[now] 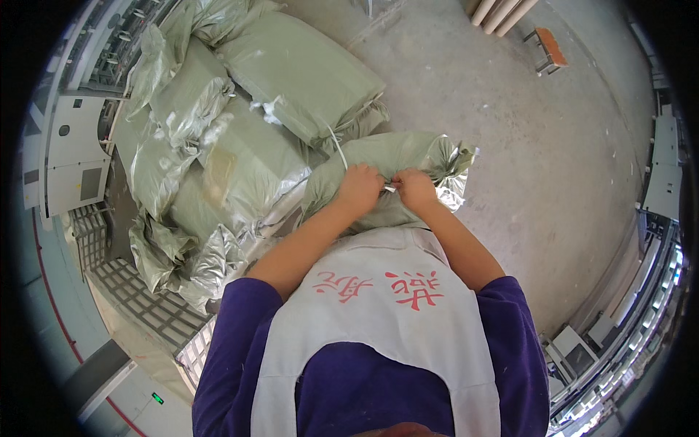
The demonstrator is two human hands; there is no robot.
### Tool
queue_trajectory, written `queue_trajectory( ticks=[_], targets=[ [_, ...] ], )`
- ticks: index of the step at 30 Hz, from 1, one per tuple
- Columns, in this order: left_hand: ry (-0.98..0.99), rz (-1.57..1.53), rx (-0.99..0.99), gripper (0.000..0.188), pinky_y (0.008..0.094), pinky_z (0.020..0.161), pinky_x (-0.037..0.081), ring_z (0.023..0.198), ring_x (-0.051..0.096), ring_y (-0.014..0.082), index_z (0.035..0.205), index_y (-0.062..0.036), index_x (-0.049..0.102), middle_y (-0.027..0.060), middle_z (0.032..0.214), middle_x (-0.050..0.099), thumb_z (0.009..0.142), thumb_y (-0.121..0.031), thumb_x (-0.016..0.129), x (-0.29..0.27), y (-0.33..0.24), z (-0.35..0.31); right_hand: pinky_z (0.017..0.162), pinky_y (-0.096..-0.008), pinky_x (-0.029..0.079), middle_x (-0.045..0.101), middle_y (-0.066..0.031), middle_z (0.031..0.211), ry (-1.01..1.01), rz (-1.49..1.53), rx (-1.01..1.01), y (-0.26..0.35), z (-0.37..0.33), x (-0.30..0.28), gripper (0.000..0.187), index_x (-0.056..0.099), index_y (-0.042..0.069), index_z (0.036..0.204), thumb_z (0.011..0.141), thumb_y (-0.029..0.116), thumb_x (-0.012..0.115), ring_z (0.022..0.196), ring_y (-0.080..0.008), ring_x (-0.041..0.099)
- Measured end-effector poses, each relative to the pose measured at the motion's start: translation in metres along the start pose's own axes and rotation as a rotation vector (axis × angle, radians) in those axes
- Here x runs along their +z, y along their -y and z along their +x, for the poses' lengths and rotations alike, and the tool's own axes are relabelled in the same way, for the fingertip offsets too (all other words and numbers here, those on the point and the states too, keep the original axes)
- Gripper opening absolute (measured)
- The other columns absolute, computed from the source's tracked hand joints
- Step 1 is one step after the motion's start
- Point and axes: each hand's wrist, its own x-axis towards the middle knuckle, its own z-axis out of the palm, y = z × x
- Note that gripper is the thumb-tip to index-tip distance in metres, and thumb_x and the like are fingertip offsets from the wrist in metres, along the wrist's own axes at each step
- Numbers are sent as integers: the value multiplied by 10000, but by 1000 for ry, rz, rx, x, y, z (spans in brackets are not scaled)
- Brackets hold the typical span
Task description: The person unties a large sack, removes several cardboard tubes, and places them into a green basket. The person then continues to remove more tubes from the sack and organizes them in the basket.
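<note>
Head view: green sack [397, 151], long axis crosswise, crumpled end [452, 182] rightward

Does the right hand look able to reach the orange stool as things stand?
Probably not: the orange stool stands far across the floor, and the right hand is busy at the nearest green sack.

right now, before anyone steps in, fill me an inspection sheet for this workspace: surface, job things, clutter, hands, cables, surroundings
surface: smooth grey concrete floor, pale specks scattered on it
job's things: bulging olive-green plastic sack in front of the person; short white strip over it
clutter: piled olive-green sacks at left, white fluff poking out
hands: left hand and right hand close together, fingers closed on the strip
cables: nothing seen
surroundings: small orange-topped stool, long light-brown tubes, white machine cabinet
</note>
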Motion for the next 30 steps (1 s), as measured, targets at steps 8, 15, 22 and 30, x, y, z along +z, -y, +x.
queue_trajectory(
  ticks=[8,15,22,30],
  targets=[
    [28,-164,246,90,373,705,442,820,554,238,732,-124,645,47,781,559,676,-193,633,-23,10,-1,692,-415,424,564,-138,777,-38,277,-49,-1,-12,-14,63,565,29,752,716,19,614,791,-336,542],
    [203,-617,38,175,385,703,458,868,564,285,856,-134,691,51,859,619,695,-191,655,-48,23,18,682,-395,435,570,-140,785,24,457,-23,-10,-17,-19,71,571,19,798,733,8,596,773,-336,549],
    [67,-296,226,91,411,649,465,758,572,288,753,-152,685,53,731,599,676,-151,638,-5,11,45,640,-357,448,596,-142,779,-103,389,124,-15,-12,-5,84,559,7,834,767,10,610,709,-293,570],
    [202,-279,305,49,401,662,465,784,575,275,687,-155,669,55,731,586,640,-145,658,5,17,59,680,-386,449,597,-125,750,-213,314,38,-19,-22,1,85,598,32,793,713,16,624,760,-315,569]
  ],
)
